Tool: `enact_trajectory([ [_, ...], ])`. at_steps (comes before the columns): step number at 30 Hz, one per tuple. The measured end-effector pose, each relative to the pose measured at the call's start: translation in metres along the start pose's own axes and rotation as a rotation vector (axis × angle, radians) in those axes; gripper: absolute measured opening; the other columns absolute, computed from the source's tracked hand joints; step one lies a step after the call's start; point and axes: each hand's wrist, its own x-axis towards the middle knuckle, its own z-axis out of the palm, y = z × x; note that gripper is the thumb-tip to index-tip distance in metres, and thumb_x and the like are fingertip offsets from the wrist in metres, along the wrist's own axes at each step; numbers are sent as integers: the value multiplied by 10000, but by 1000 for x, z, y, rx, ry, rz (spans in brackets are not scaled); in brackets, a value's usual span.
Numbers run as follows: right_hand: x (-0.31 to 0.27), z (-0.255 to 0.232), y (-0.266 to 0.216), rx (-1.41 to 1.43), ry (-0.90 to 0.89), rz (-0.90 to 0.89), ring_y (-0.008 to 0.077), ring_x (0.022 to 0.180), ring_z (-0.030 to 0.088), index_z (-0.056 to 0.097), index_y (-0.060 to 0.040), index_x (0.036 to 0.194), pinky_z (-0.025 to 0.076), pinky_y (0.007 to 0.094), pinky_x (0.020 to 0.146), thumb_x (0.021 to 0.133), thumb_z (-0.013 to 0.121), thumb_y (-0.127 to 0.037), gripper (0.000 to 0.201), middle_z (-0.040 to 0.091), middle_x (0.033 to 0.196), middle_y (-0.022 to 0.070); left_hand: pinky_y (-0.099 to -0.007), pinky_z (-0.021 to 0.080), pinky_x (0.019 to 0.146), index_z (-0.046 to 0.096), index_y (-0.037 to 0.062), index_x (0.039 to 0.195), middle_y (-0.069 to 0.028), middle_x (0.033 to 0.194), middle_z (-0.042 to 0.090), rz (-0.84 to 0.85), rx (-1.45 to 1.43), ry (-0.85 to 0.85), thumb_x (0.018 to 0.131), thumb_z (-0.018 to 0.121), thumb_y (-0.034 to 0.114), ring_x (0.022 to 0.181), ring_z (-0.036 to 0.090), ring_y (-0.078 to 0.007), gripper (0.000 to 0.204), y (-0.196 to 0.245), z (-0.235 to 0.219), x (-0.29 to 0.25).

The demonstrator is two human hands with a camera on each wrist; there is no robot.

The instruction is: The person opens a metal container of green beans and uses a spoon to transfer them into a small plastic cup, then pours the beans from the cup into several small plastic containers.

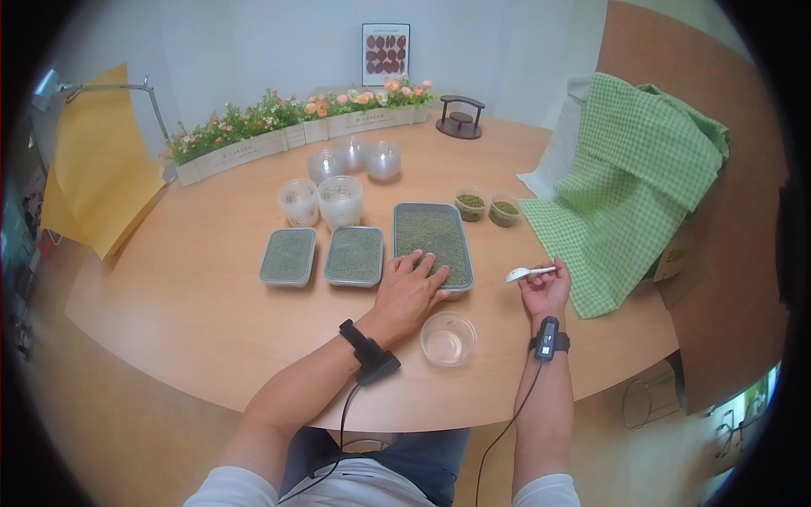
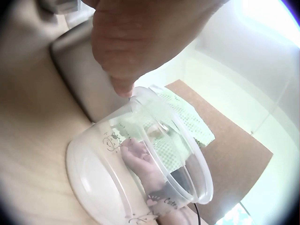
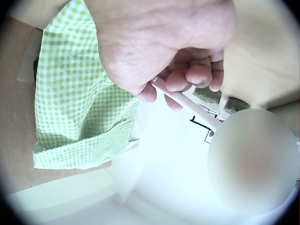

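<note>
In the head view the left hand rests with spread fingers on the near left part of a large rectangular container filled with green-brown granules. Just below it stands a round clear cup, which looks empty; the left wrist view shows this cup close under the hand. To the right, the right hand pinches the handle of a white spoon above the table. In the right wrist view curled fingers of the right hand hold the spoon handle.
Two smaller filled containers stand left of the large one. Behind are stacked clear cups, round lids or bowls and two small granule-filled cups. A green checked cloth lies at right; flower boxes line the back.
</note>
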Motion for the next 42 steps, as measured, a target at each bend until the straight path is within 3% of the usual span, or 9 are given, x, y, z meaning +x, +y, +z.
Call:
enact_trajectory([
  [4,-1,0,2,-20,-36,35,143,496,407,510,-141,688,383,313,604,978,581,-352,366,429,537,-11,-464,347,1075,646,128,1330,-188,1419,562,-11,-33,-16,983,594,386,1350,464,-379,435,1,-3,-1],
  [7,-3,2,4,-17,-37,42,144,493,405,511,-140,687,378,310,605,977,582,-356,368,430,533,-10,-462,353,1048,696,129,1266,-150,1337,618,3,-76,115,952,651,326,1281,511,-341,373,5,-1,-3],
  [10,-3,0,4,-6,-39,44,144,490,404,512,-140,687,382,315,616,975,583,-358,368,428,526,-11,-439,371,974,753,118,1098,-84,1115,667,-22,-285,169,907,706,247,1114,561,-284,235,9,0,-3],
  [12,-3,0,3,-1,-38,44,144,488,403,513,-141,687,385,318,622,974,584,-359,367,426,523,-11,-417,373,893,749,115,953,-45,909,613,-75,-345,189,877,730,196,958,552,-250,113,12,1,0],
  [15,-1,-2,3,-2,-31,44,142,486,402,512,-144,687,391,325,633,970,586,-358,362,428,522,-12,-403,369,856,721,112,894,-51,861,581,-71,-368,188,879,724,198,925,546,-256,88,11,2,1],
  [28,0,-2,6,-2,-28,48,138,480,408,515,-143,693,408,326,647,966,587,-352,351,437,534,-15,-383,363,831,709,95,877,-56,827,606,-144,-479,15,879,707,189,908,579,-256,95,2,-8,9],
  [34,-4,3,7,-15,-11,35,139,483,409,516,-140,694,405,328,641,968,586,-358,357,441,540,-13,-425,420,803,674,81,956,-90,911,612,73,-333,46,887,714,208,911,589,-295,150,2,-15,17],
  [36,-4,3,7,-24,-21,37,138,484,410,516,-140,694,405,330,641,968,587,-361,359,438,535,-13,-455,452,809,650,60,979,-120,938,601,205,-291,-48,894,709,205,929,586,-327,179,0,-16,26],
  [42,-3,2,6,-17,-28,45,135,483,412,515,-141,691,400,332,641,971,580,-364,364,426,513,-18,-451,468,796,621,14,943,-145,911,583,153,-498,-46,891,705,142,921,579,-346,162,2,-5,27],
])
